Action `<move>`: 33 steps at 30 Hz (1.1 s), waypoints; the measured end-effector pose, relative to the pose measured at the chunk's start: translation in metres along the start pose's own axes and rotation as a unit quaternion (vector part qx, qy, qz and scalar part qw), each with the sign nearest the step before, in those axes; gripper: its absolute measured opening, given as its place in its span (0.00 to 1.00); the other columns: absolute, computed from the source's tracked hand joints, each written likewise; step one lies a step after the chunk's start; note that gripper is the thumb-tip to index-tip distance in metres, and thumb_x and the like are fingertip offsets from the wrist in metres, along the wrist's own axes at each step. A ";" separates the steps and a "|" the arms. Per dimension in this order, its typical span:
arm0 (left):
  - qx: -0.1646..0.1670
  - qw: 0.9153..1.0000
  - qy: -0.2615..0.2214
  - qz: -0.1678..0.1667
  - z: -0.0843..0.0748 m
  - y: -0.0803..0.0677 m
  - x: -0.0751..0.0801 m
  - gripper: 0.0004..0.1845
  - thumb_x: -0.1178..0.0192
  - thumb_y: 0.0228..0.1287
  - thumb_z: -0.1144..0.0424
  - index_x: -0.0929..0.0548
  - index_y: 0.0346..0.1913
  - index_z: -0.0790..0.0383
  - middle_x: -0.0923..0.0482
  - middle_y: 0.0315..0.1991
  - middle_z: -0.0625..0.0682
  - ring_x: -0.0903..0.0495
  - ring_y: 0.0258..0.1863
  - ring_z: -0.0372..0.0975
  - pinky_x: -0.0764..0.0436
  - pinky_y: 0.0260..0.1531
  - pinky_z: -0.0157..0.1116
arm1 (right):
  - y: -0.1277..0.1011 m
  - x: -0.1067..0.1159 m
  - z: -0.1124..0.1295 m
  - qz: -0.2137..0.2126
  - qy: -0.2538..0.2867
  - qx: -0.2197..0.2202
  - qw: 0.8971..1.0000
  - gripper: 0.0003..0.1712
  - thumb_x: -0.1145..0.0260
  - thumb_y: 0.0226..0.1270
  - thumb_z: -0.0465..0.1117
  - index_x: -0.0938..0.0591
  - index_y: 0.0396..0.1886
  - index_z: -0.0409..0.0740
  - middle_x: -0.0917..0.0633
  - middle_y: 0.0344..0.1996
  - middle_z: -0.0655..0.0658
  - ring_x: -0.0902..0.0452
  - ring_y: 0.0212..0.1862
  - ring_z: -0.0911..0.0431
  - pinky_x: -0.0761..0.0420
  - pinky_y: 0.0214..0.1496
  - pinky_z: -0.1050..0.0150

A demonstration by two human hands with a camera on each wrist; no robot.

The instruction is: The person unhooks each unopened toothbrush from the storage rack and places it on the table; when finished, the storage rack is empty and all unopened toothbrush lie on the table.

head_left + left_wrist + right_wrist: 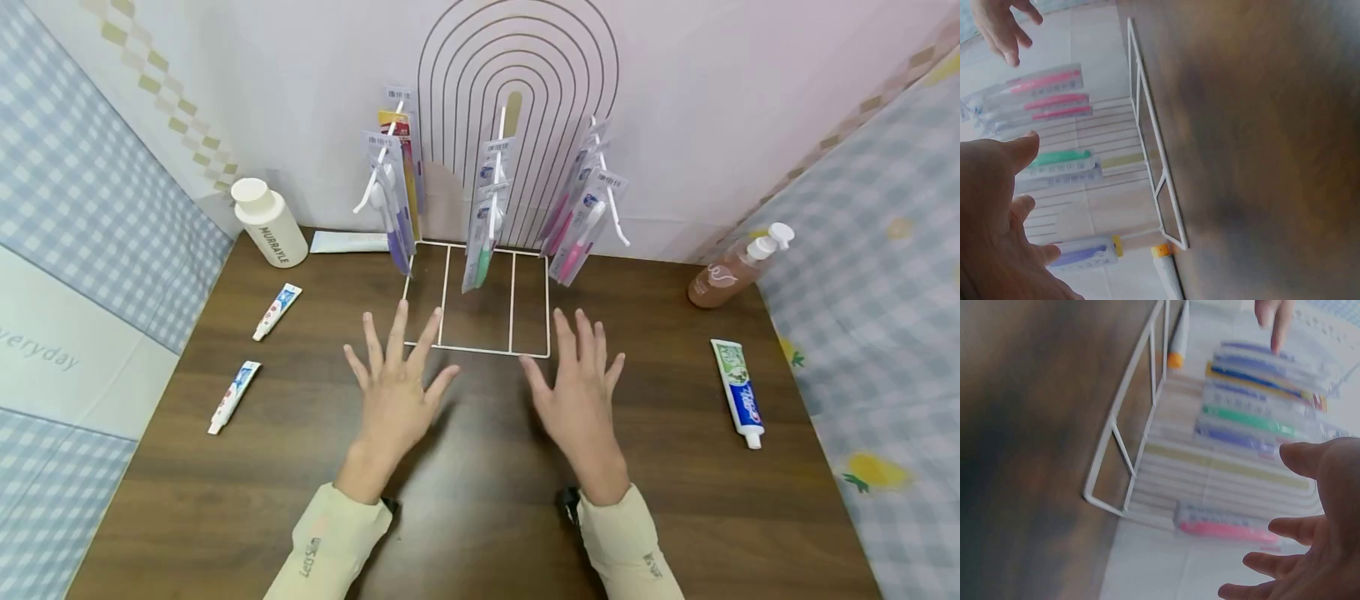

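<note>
Your left hand (395, 392) and right hand (576, 396) are both held flat over the dark wooden table (480, 508), fingers spread straight and apart, gripping nothing. Whether the palms touch the wood cannot be told from the head view.

The nearest thing to both is the white wire rack (480, 321): its base frame lies on the table just ahead of your fingertips, and its arched back stands against the wall. Packaged toothbrushes hang from it in three clusters: purple ones (392, 204) on the left, a green one (483, 221) in the middle, pink ones (579, 217) on the right. These packs hang over the base frame, between your hands and the arch.

To your left lie two small toothpaste tubes (276, 312) (234, 397), well apart from the hand, with a white bottle (267, 222) standing in the far left corner and a white tube (348, 242) lying beside the rack along the wall. To your right lies a green and blue toothpaste tube (738, 390), and a brown pump bottle (731, 271) leans at the far right corner
</note>
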State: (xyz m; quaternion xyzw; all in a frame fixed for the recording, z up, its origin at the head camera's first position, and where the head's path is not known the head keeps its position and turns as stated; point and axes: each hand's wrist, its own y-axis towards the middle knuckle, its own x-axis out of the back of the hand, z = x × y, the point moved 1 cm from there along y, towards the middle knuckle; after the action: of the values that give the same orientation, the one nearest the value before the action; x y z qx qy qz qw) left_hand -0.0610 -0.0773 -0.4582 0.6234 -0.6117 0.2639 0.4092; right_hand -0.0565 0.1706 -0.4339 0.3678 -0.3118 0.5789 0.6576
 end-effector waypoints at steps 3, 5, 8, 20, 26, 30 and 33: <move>0.023 0.999 -0.019 0.017 0.002 0.008 0.004 0.43 0.34 0.83 0.40 0.38 0.93 0.36 0.57 0.97 0.57 0.69 0.93 0.75 0.60 0.79 0.88 | 0.016 0.012 -0.003 -0.016 0.017 -0.010 1.000 0.46 0.30 0.87 0.54 0.37 0.93 0.45 0.41 0.92 0.31 0.51 0.94 0.29 0.55 0.87 0.14; 0.037 0.999 -0.022 0.027 0.006 0.013 0.004 0.44 0.34 0.84 0.40 0.41 0.94 0.37 0.58 0.98 0.57 0.69 0.93 0.74 0.59 0.81 0.87 | 0.027 0.017 -0.006 -0.028 0.032 -0.012 0.999 0.46 0.30 0.87 0.52 0.38 0.93 0.43 0.40 0.92 0.31 0.48 0.93 0.30 0.51 0.90 0.18; 0.054 0.997 -0.027 0.038 0.014 0.018 0.002 0.47 0.34 0.84 0.40 0.45 0.95 0.39 0.56 0.97 0.60 0.65 0.93 0.76 0.53 0.82 0.85 | 0.044 0.026 -0.008 -0.051 0.066 -0.007 0.997 0.46 0.31 0.88 0.50 0.38 0.93 0.40 0.38 0.91 0.30 0.44 0.92 0.30 0.45 0.91 0.24; 0.091 0.986 -0.125 0.064 0.054 0.032 -0.024 0.54 0.29 0.80 0.42 0.49 0.96 0.48 0.46 0.90 0.74 0.46 0.86 0.74 0.37 0.83 0.75 | 0.102 0.041 -0.011 -0.168 0.225 0.048 0.959 0.40 0.27 0.84 0.38 0.30 0.87 0.33 0.22 0.79 0.29 0.21 0.76 0.35 0.21 0.77 0.44; 0.109 0.982 -0.130 0.086 0.067 0.043 -0.032 0.57 0.27 0.79 0.44 0.51 0.96 0.54 0.43 0.88 0.75 0.43 0.80 0.72 0.35 0.80 0.71 | 0.114 0.039 -0.010 -0.193 0.265 0.059 0.943 0.31 0.29 0.83 0.33 0.23 0.80 0.27 0.18 0.66 0.27 0.14 0.56 0.45 0.19 0.55 0.75; 0.122 0.981 -0.108 0.102 0.066 0.046 -0.026 0.57 0.27 0.79 0.48 0.51 0.95 0.64 0.43 0.87 0.77 0.44 0.78 0.73 0.39 0.80 0.70 | 0.119 0.037 -0.007 -0.204 0.271 0.059 0.939 0.22 0.29 0.83 0.31 0.18 0.69 0.24 0.17 0.58 0.28 0.18 0.46 0.61 0.22 0.48 0.80; 0.121 0.982 -0.092 0.111 0.066 0.047 -0.023 0.55 0.28 0.80 0.50 0.49 0.93 0.71 0.43 0.86 0.77 0.43 0.75 0.73 0.38 0.78 0.69 | 0.121 0.037 -0.007 -0.213 0.276 0.053 0.936 0.17 0.29 0.83 0.31 0.15 0.62 0.23 0.18 0.52 0.30 0.23 0.41 0.68 0.24 0.45 0.78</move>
State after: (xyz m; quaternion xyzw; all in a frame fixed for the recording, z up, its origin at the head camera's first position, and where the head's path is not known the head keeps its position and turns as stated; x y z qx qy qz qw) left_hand -0.1213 -0.1158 -0.5028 0.6181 -0.6760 0.3214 0.2403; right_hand -0.1712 0.2035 -0.3918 0.2857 -0.0010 0.5200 0.8049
